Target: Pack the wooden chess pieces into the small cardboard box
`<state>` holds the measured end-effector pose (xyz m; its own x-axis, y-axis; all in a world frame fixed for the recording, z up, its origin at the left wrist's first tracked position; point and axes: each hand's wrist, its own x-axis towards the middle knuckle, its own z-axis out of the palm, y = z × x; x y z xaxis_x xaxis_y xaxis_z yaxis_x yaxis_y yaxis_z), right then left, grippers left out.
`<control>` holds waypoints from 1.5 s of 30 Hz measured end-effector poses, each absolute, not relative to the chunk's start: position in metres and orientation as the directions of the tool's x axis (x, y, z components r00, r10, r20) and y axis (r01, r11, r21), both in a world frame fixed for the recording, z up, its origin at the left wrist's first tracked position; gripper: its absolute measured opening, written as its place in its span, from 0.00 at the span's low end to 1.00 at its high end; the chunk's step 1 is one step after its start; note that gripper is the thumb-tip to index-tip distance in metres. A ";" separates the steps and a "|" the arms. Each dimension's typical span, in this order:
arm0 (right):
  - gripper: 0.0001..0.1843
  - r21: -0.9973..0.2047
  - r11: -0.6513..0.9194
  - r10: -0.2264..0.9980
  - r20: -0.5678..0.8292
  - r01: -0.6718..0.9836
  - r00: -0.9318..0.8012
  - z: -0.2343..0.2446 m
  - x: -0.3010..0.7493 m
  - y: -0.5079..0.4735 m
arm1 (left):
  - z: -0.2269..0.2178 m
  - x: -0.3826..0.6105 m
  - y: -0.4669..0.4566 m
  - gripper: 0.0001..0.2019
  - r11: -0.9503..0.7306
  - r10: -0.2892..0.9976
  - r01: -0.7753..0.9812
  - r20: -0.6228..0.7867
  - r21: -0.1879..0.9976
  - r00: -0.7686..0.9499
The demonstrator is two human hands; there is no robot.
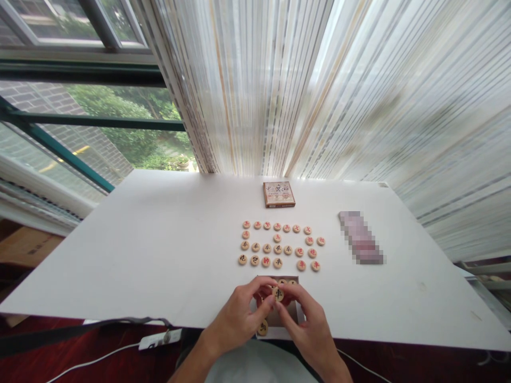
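White and wide, the table (159, 239) stood by a big window (99, 127), and long stripy curtains (319, 90) hung behind it. Green trees and a brick wall showed through the glass.

Both hands were at the near edge of the table, close together. The left hand (237, 319) and the right hand (311, 327) held one round piece (278, 293) between them. Fingertips from each hand pinched its sides, so the fingers were curled in and closed on it. It was tan wood with a black mark on its face. It was over a small open box (274, 318), which sat on the table under the hands. The hands hid most of the box, so I could not tell how many more were inside. One loose piece (262, 327) lay by the near end of the box, between the two wrists, close to the table edge.

Farther out, in the middle of the table, many more pieces (279, 244) lay in rows, some with red marks and some with black. Past them lay a flat picture box (279, 194). A blurry pink-grey thing (361, 236) lay well off to the right. Down below the table edge, a white power strip (159, 339) lay with its cord.
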<state>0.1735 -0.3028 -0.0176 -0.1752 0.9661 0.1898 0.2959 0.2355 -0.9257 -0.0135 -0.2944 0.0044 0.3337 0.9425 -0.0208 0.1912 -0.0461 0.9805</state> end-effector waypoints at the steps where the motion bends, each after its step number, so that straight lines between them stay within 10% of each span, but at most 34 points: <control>1: 0.12 -0.934 0.221 0.969 0.176 0.282 -0.175 -0.016 0.173 -0.303 | 0.004 -0.013 -0.294 0.12 -0.046 0.945 0.194 -0.020 0.980 0.326; 18: 0.10 -0.991 -0.001 0.984 -0.025 0.135 -0.178 -0.015 0.176 -0.302 | 0.000 -0.013 -0.296 0.13 -0.179 0.924 0.286 0.061 0.941 0.377; 45: 0.12 -0.984 0.093 0.958 0.047 0.150 -0.284 -0.010 0.182 -0.301 | 0.002 -0.020 -0.292 0.13 -0.013 0.928 0.172 -0.052 0.985 0.368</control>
